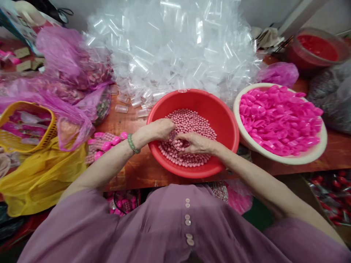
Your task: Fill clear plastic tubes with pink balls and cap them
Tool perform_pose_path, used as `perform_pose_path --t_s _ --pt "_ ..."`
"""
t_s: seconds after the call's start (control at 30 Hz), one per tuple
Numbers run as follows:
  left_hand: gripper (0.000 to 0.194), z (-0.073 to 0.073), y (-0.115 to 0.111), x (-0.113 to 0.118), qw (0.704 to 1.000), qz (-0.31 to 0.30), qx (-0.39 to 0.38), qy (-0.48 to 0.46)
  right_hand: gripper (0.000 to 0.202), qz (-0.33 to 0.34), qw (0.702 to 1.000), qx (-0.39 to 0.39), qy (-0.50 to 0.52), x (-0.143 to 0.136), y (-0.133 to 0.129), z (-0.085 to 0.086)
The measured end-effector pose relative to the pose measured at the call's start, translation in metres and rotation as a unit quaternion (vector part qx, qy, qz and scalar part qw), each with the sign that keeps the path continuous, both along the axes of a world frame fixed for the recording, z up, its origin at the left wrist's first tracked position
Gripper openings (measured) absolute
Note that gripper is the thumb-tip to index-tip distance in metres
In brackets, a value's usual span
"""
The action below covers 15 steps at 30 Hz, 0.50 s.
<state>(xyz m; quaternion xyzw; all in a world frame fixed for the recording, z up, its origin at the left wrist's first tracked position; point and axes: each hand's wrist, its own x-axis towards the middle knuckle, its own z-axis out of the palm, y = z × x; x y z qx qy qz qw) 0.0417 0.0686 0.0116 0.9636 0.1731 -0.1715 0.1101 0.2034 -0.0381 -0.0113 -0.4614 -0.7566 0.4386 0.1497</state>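
Note:
Pink beads (196, 122) lie heaped in a red plastic basin (225, 128) right in front of me. Both hands are inside it, close together over the beads. My left hand (162, 129), with a green bead bracelet (131, 143) at the wrist, has its fingers curled inward around something clear and small that I cannot make out. My right hand (195, 143) is cupped with bent fingers, and pink beads show against its fingertips. A clear edge shows between the two hands; which hand holds it is unclear.
Clear plastic tubes (170, 44) are piled behind the basin. A cream basin (283, 159) of bright pink pieces (279, 120) stands to the right. Leftward are a yellow basket (52, 128), a yellow bag (44, 175), purple bags (60, 54) and beaded pieces (105, 144).

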Motion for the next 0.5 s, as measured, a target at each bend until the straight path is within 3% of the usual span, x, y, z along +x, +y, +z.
perform_pose_path --t_s 0.1,0.23,0.37,0.5 --pt "0.02 -0.005 -0.002 0.003 1.0 -0.015 -0.013 0.002 0.027 -0.062 0.995 0.005 0.081 0.013 -0.011 0.004" --pt "0.022 -0.011 0.001 0.003 0.993 -0.026 -0.067 -0.098 0.027 -0.128 0.984 0.068 0.107 0.027 -0.024 0.007" --pt "0.025 -0.012 -0.003 0.006 0.97 -0.008 -0.177 -0.168 0.036 -0.165 0.977 0.084 0.107 0.035 -0.031 0.007" --pt "0.024 -0.007 -0.015 0.011 0.93 0.052 -0.302 -0.205 0.04 -0.197 0.968 0.072 0.14 0.037 -0.034 0.007"
